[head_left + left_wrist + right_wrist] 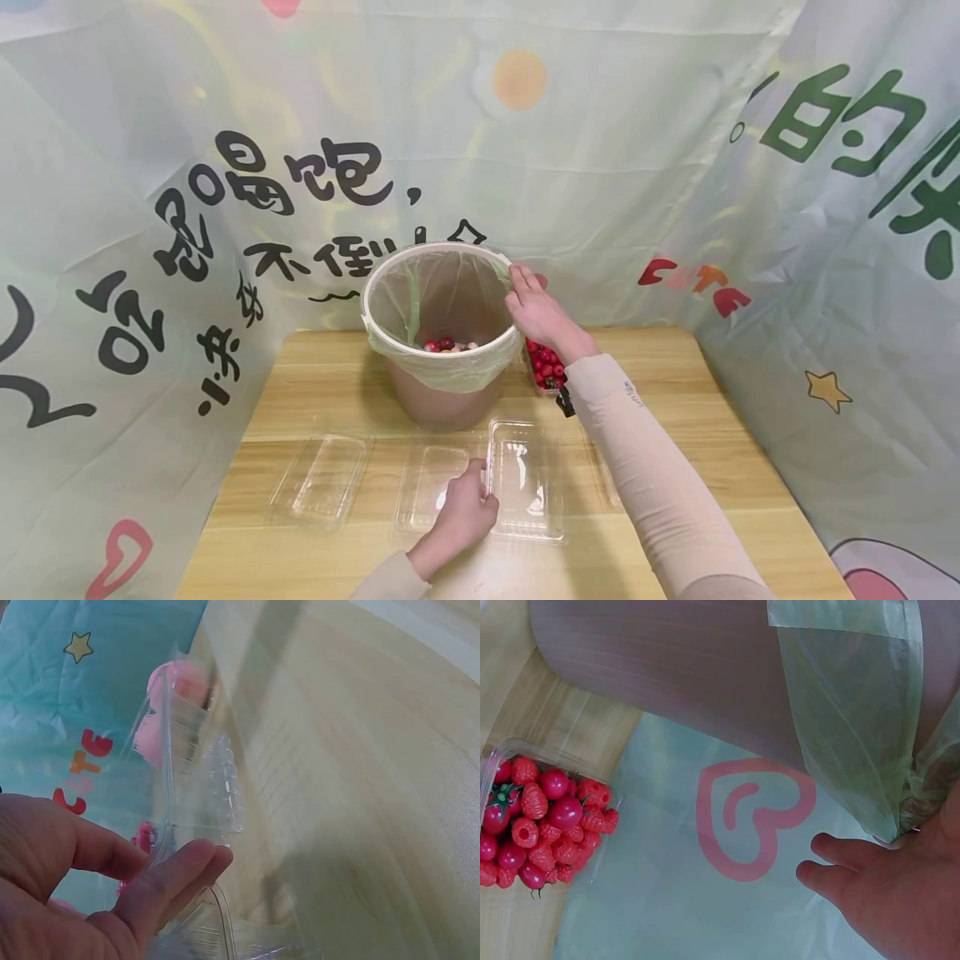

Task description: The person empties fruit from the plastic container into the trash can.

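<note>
A person stands at the near edge of a wooden table (675, 392), both arms reaching forward. Nearest, the left hand (465, 512) pinches the left rim of an empty clear plastic clamshell tray (525, 479) between thumb and curled fingers, tipping that edge up. Two more empty clear trays (322, 479) lie flat to its left. Farther back, at the table's centre, stands a bin (442, 333) lined with a pale green bag (450, 375); a few red fruits show at its bottom. The right hand (540, 312) rests on the bin's right rim, fingers together and curled over the bag's edge. Just right of the bin, partly behind that wrist, a clear tray of raspberries and cherry tomatoes (536, 821) sits full. The work seems to be emptying trays into the bin; next, the full tray likely needs lifting and tipping.
</note>
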